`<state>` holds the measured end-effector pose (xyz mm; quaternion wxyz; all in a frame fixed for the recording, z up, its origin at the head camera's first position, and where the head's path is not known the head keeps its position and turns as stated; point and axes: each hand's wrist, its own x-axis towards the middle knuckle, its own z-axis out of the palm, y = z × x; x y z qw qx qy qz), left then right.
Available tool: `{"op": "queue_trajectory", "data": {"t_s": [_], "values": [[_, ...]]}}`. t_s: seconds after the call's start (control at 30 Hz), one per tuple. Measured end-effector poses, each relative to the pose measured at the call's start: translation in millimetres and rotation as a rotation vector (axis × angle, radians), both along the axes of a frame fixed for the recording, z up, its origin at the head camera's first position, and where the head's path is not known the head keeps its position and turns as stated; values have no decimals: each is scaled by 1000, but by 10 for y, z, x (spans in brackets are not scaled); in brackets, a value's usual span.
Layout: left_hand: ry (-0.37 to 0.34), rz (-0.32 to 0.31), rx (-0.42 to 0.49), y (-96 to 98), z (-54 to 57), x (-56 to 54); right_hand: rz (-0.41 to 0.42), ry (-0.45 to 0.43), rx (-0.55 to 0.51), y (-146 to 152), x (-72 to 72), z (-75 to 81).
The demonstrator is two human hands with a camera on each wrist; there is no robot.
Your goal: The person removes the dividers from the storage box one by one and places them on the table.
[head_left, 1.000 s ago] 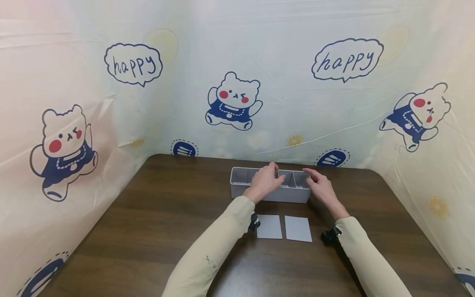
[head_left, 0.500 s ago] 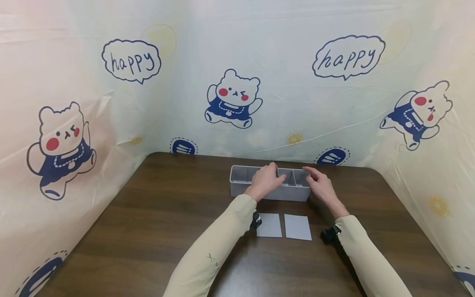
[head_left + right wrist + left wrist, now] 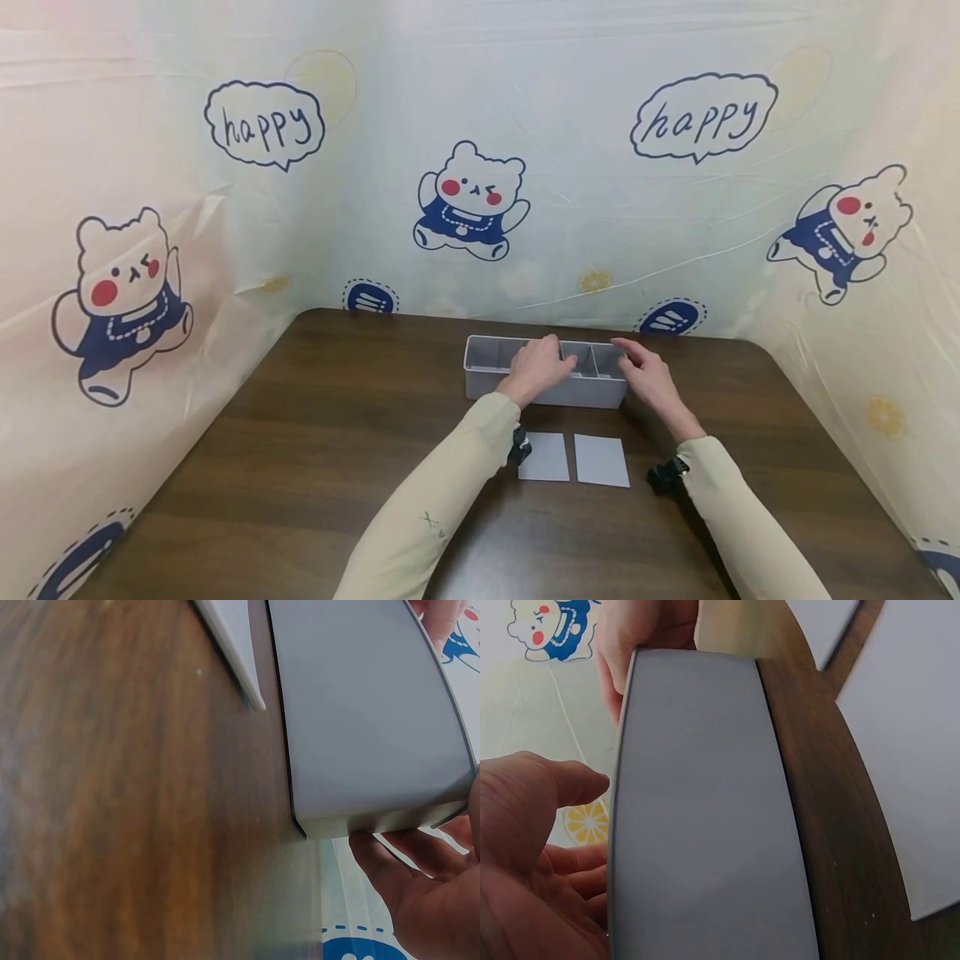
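Observation:
A long grey plastic organizer box (image 3: 581,394), split by upright dividers, stands near the back of the table. Above its middle is my left hand (image 3: 534,368), fingers reaching over the open top. In the left wrist view its thumb (image 3: 581,784) is held apart from the curved fingers, beyond the box's rim; nothing shows between them. My right hand (image 3: 654,387) holds the right end of the box, thumb over the rim. In the right wrist view its fingers (image 3: 386,874) rest against the end wall. The divider under my left hand is partly hidden.
Two white rectangular cards, a left one (image 3: 549,458) and a right one (image 3: 602,461), lie side by side in front of the box. A printed curtain (image 3: 360,217) surrounds the brown wooden table (image 3: 337,433) at the back and sides.
The raised finger of my left hand has dipped slightly towards the box. The box, the cards and my right hand stay in place.

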<state>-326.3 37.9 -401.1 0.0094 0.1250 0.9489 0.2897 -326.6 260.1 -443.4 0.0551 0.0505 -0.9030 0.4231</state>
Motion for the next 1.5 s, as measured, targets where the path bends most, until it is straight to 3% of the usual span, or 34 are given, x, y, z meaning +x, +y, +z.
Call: {"op": "queue_trajectory", "data": {"t_s": [0.2,0.97,1.5], "values": [[-35,10,11,46,24,-23,-5,13,7,10,-10,-9],[-124,-20,13,40,-59,-82,-10,1,-6,17,13,-26],[-82,-31,-51,22,-69,-74,-4,7,26,2,-16,0]]}}
